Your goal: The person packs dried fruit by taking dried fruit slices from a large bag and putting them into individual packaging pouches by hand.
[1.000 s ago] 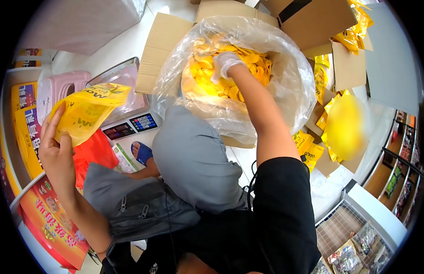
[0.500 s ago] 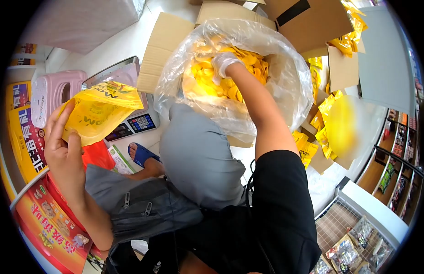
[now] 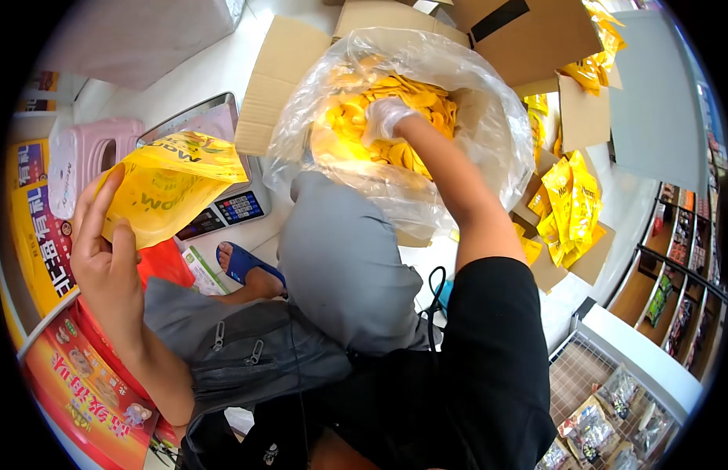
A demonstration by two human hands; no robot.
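My left hand (image 3: 105, 235) grips the edge of a yellow printed pouch (image 3: 172, 184), its thumb and fingers closed on it. The pouch is tilted with its mouth spread open. My right hand (image 3: 387, 119), in a thin clear glove, reaches into a large clear plastic bag (image 3: 489, 164) and touches dried mango slices (image 3: 415, 94). Its fingertips are hidden by the glove and slices, so whether they hold any cannot be seen. The plastic bag lines a cardboard box (image 3: 274, 86) with its flaps spread.
A digital scale (image 3: 239, 205) and a pink stool (image 3: 90, 160) stand on the left. Several yellow filled pouches (image 3: 572, 207) lie in a box at right. A wire rack (image 3: 583, 368) with packets is at lower right, and snack shelves (image 3: 662, 290) stand beyond.
My right hand has shifted slightly down within the slices. The blurred yellow patch over the pouches at right is gone. My left hand keeps its grip on the pouch.
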